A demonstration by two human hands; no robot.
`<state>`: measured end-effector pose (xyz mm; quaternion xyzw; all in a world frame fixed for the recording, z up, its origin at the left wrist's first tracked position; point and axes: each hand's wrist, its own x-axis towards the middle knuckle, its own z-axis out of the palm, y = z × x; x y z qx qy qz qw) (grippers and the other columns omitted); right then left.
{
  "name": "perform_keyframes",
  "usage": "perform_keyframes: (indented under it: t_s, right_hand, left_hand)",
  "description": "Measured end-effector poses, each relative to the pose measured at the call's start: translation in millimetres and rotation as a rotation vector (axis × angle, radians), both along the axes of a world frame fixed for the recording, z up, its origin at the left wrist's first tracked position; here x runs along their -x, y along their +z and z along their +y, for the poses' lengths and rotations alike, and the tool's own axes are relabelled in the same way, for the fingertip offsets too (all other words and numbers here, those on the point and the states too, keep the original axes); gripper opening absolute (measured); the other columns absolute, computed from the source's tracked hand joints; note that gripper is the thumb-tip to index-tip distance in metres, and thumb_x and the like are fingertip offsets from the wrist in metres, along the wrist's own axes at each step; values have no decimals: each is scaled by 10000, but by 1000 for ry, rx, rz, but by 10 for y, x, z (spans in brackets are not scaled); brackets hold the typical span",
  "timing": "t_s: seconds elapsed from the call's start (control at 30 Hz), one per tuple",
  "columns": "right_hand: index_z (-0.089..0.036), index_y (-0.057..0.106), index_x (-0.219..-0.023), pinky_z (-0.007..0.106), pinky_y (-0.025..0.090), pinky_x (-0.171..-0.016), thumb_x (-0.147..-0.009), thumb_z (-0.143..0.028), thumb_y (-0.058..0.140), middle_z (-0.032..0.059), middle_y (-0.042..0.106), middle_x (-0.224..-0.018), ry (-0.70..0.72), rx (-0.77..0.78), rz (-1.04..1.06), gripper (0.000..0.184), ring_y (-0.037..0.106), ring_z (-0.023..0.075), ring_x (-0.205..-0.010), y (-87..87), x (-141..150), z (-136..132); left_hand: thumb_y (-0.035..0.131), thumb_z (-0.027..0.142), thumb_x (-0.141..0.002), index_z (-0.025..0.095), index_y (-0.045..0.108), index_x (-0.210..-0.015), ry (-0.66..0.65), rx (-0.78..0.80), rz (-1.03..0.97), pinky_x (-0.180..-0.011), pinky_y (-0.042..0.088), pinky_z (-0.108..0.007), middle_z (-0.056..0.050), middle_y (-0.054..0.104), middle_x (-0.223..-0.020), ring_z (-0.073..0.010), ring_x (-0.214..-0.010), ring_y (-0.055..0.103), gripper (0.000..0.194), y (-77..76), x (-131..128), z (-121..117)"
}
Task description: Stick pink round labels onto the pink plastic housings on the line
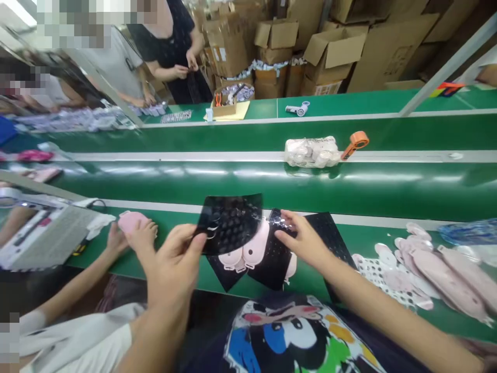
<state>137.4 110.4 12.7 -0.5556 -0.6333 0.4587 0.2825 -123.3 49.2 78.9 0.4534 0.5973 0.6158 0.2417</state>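
Note:
My left hand [180, 254] is closed, pinching the left edge of a thin black sheet [229, 223] covered with rows of round dots, raised above the bench. My right hand [303, 238] has thumb and forefinger around a small, shiny dark piece of film [278, 220], partly blurred. Several pale pink oval plastic parts [257, 246] lie below and behind the raised sheet, partly hidden by it. More black sheets [272, 264] lie under the pink parts and beneath my right forearm.
On the right are a heap of pink plastic parts [438, 269] and a white perforated sheet [382, 277]. To the left, a co-worker's hands [142, 235] hold a pink shell [130, 221]. Across the green belt [233, 178] sit a bagged bundle [312, 151] and an orange handheld fan [355, 142].

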Motion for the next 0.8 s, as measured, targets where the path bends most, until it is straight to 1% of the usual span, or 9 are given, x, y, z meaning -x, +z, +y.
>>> perform_keyframes:
  t_s: [0.07,0.13,0.2,0.27,0.4,0.57,0.67,0.73,0.8]
  right_hand:
    - [-233,546,-1158,439,415,-983,-824,-355,609,81,561,-1146,79,-378,12,361,538,232,-1090,497,-119,-63]
    - [-255,487,-1240,501,358,-1029,-811,-340,646,100,534,-1225,51,-781,-80,465,478,270,-1193,933,-147,-114]
    - [-235,311,-1401,582,256,-1081,-734,-387,726,155,411,-1393,16,-917,-176,800,346,341,-1320,1250,-103,-115]
    - [-237,159,-1467,618,236,-1078,-671,-386,772,162,387,-1425,22,-841,-206,1016,347,365,-1323,1429,-40,-72]
    - [-300,264,-1400,508,421,-978,-672,-297,755,95,484,-1344,-21,-600,-21,878,521,291,-1178,1503,-20,4]
    - [-281,334,-1309,389,469,-930,-682,-288,744,66,513,-1254,-153,-551,211,749,567,218,-1084,1465,-127,-103]
    - [-268,315,-1331,443,430,-959,-719,-315,719,96,471,-1302,-238,-705,131,734,522,252,-1150,1518,-164,-248]
    - [-235,320,-1355,512,341,-1011,-745,-341,700,140,435,-1350,-318,-926,-32,726,444,307,-1238,1604,-184,-365]
    - [-225,442,-1280,540,239,-1038,-795,-310,659,123,524,-1280,-307,-1143,-231,538,469,316,-1205,1711,-198,-488]
  left_hand:
    - [741,238,-740,211,709,-868,-101,-29,-97,-720,498,-212,-7,641,-855,-115,-787,600,135,59,-205,199]
    - [729,245,-752,223,712,-869,-229,-22,-139,-714,505,-220,-9,648,-869,-118,-779,613,121,194,-417,340]
    - [707,236,-771,230,721,-868,-359,-16,-55,-715,505,-230,-16,644,-879,-127,-786,617,98,386,-595,391]
    - [682,230,-791,228,733,-870,-441,-43,93,-731,501,-247,-29,641,-866,-142,-799,614,94,589,-713,379]
    - [692,239,-780,242,709,-999,-502,-44,65,-727,512,-258,-46,648,-977,-138,-797,616,219,849,-779,338]
    - [802,232,-650,195,643,-1065,-653,165,-380,-666,539,-268,-67,680,-974,-160,-784,651,445,801,-879,321]
    - [788,276,-668,175,665,-932,-570,97,-537,-733,546,-309,-57,717,-901,-172,-784,671,309,731,-1046,245]
    - [776,284,-686,181,681,-883,-500,-16,-490,-786,534,-306,-41,727,-889,-165,-809,669,241,726,-1137,174]
    - [757,289,-715,185,698,-874,-492,-85,-361,-782,525,-286,-33,728,-870,-157,-805,659,199,750,-1183,104]
